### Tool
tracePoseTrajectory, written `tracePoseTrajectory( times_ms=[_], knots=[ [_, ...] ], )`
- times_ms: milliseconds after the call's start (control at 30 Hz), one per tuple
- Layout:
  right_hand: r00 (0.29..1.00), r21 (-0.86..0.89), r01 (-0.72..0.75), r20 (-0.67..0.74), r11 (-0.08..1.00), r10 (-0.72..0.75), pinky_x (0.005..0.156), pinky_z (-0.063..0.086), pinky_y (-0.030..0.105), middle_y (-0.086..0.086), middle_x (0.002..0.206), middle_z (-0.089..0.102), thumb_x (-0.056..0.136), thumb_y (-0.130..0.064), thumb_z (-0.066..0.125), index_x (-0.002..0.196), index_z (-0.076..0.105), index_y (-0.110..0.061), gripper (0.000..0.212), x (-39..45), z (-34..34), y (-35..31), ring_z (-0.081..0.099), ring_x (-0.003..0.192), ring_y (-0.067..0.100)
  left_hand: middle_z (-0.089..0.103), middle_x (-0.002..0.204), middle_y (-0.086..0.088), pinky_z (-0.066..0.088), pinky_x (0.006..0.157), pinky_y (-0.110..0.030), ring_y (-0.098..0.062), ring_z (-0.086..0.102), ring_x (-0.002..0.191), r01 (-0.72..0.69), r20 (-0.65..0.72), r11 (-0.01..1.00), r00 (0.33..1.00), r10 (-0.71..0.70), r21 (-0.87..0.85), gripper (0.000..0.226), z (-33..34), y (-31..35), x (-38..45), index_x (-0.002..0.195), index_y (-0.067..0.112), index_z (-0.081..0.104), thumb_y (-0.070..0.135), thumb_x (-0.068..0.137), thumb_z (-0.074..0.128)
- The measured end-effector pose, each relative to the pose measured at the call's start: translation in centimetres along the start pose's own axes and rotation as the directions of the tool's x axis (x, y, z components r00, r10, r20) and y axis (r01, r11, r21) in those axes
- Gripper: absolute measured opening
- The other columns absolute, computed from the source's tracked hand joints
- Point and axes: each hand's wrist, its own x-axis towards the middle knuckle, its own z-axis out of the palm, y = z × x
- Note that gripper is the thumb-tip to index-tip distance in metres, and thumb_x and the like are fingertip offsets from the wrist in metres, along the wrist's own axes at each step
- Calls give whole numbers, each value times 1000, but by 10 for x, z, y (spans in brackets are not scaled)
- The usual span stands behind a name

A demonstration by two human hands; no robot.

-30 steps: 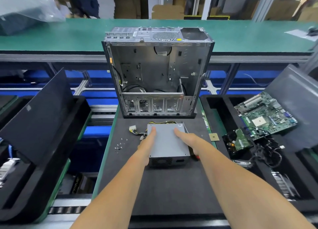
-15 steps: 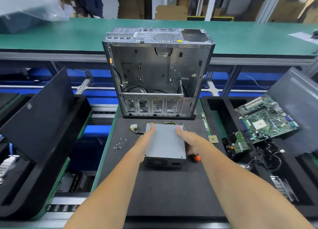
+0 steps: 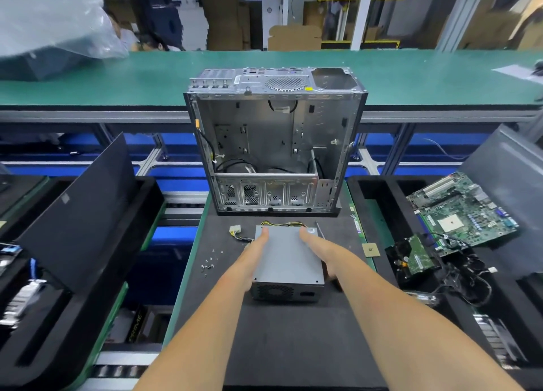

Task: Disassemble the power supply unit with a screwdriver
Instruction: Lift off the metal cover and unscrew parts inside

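The grey power supply unit [image 3: 289, 258] lies flat on the black mat [image 3: 279, 346], fan grille facing me, with its yellow and black cables [image 3: 282, 223] trailing out behind. My left hand [image 3: 252, 257] holds its left side, thumb lying along the top. My right hand [image 3: 324, 254] is at its right side with one finger stretched over the top. That hand also grips the screwdriver, whose metal shaft [image 3: 320, 230] pokes out ahead of the fingers; the handle is hidden.
An empty computer case [image 3: 276, 144] stands open just behind the unit. Several loose screws [image 3: 210, 263] lie on the mat to the left. A CPU chip [image 3: 370, 249], a hard drive [image 3: 417, 255] and a motherboard [image 3: 464, 211] sit on the right. Black foam trays [image 3: 73, 214] are on the left.
Both hands stayed on the unit and turned it slightly, so it now sits squarer to the case. The screwdriver's orange handle end, seen half a second ago, is hidden.
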Motion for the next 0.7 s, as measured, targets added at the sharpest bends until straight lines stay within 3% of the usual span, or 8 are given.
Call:
tracePoseTrajectory(
  times_ms=[67,100,167,233,333,467,567,700],
  knots=[
    [1000,15,8,-2,1000,-8,108,43,44,9,125,65,93,-63,48,118,61,-13,58,1,1,1,62,114,27,65,90,14,49,55,-18,1,68,70,0,10,1000,1000,0,-17,49,-1,1,-2,101,34,59,76,81,44],
    [1000,15,9,-6,1000,-9,108,43,44,9,124,66,93,-62,49,113,61,-14,54,1,0,1,63,113,27,65,87,14,47,52,-19,1,67,67,1,12,1000,1000,-1,-25,48,-1,1,-1,100,34,59,76,82,43],
    [1000,11,11,-23,1000,-10,108,42,44,9,125,65,92,-62,51,113,61,-14,53,3,-1,2,62,114,27,65,102,10,44,61,-23,-5,65,84,9,2,1000,1000,-9,-29,59,0,1,2,114,29,57,77,81,43],
    [998,-29,11,-62,1000,-13,111,39,45,9,130,62,90,-64,53,126,57,-13,63,5,-3,2,58,120,29,61,120,4,43,72,-27,-11,60,102,21,-9,999,1000,-21,-33,74,1,0,5,128,24,52,78,78,45],
    [997,-58,13,-77,998,-18,109,40,45,8,129,62,90,-63,54,131,54,-12,65,6,-4,1,58,119,29,54,133,2,45,94,-34,-17,56,115,25,-18,999,1000,-26,-31,87,2,1,7,135,22,49,81,72,50],
    [998,-38,4,-65,999,-6,101,48,47,8,117,66,89,-63,56,124,56,-14,60,3,-7,-3,65,106,28,55,130,4,47,90,-33,-15,58,110,32,4,999,999,-32,-36,95,1,2,5,135,23,48,85,64,54],
    [1000,-43,3,-30,999,-5,106,43,52,9,125,62,89,-66,53,129,54,-15,65,2,-9,-7,60,115,29,59,125,2,50,93,-36,-17,64,105,25,42,998,999,-22,-63,98,0,5,3,132,23,51,87,58,57],
    [999,-75,-8,-33,997,6,105,41,49,7,126,57,90,-70,46,136,48,-16,70,-3,-7,-11,57,115,29,53,134,-1,44,102,-42,-23,57,117,23,30,997,999,-21,-74,111,1,4,3,138,22,46,88,50,59]
  ],
)
